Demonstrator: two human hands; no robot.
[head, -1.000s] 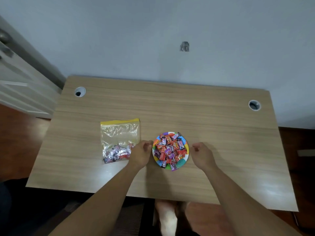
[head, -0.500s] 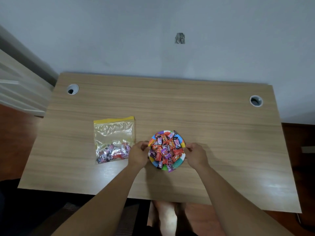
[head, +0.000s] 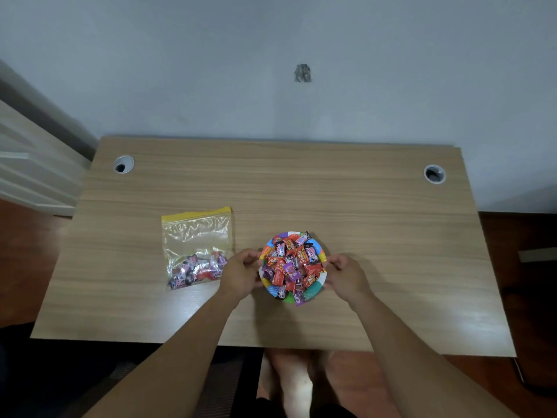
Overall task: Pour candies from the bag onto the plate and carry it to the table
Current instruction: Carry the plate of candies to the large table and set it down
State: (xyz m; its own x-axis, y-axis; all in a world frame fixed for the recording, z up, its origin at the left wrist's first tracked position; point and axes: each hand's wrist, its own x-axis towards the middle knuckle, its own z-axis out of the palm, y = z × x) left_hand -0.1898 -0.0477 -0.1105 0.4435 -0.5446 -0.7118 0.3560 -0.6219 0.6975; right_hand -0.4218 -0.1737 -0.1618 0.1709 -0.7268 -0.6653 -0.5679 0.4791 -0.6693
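Observation:
A small plate [head: 313, 290] with a rim of many colours rests on the wooden desk, heaped with wrapped candies [head: 291, 267] in red, purple and black. My left hand [head: 241, 271] grips the plate's left rim and my right hand [head: 346, 274] grips its right rim. To the left lies a clear zip bag [head: 196, 233] with a yellow top strip, flat on the desk, with several candies left in its lower end. My left hand hides part of the bag's lower right corner.
The wooden desk [head: 376, 236] stands against a pale wall and has round cable holes at its back left [head: 123, 164] and back right [head: 434, 174]. A white panelled door is at the far left. Red-brown floor and my feet show below the desk's near edge.
My right hand has moved left from the bare desk to the plate's right rim. My left hand has closed on the left rim. The bag has stayed where it was.

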